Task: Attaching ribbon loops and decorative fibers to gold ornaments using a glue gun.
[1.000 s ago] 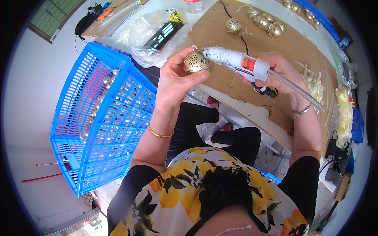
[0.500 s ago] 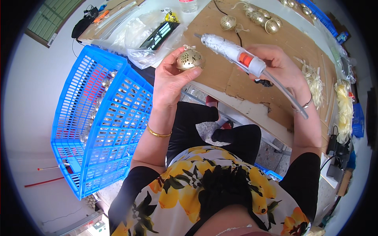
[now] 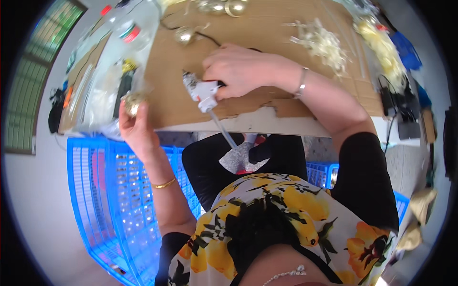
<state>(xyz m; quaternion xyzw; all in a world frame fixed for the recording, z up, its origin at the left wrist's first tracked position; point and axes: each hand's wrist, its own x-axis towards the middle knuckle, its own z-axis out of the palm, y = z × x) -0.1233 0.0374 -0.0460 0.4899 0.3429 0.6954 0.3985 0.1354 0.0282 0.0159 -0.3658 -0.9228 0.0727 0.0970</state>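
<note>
My left hand [image 3: 138, 131] pinches a gold ball ornament [image 3: 135, 103] between thumb and fingers, raised near the table's left front corner. The ball is blurred, so its pattern is unclear. Closed around a white hot glue gun [image 3: 205, 93], my right hand [image 3: 238, 71] is over the cardboard, well to the right of the ball. The gun's dirty nozzle end points away from me. A long translucent glue stick [image 3: 223, 129] sticks out of its back past the table edge. My fingers partly hide the gun's handle.
Brown cardboard [image 3: 272, 28] covers the table. A single gold ball [image 3: 185, 35] lies beyond the gun by a black cord; several more [image 3: 217, 6] sit farther back. Loose pale ribbons [image 3: 324, 45] lie right, a bottle [image 3: 132, 34] back left. Blue crate [image 3: 114, 190] stands lower left.
The view has shifted. My right hand has lowered the glue gun toward the cardboard, its nozzle now pointing away from me. My left hand has moved left with the ball, apart from the gun.
</note>
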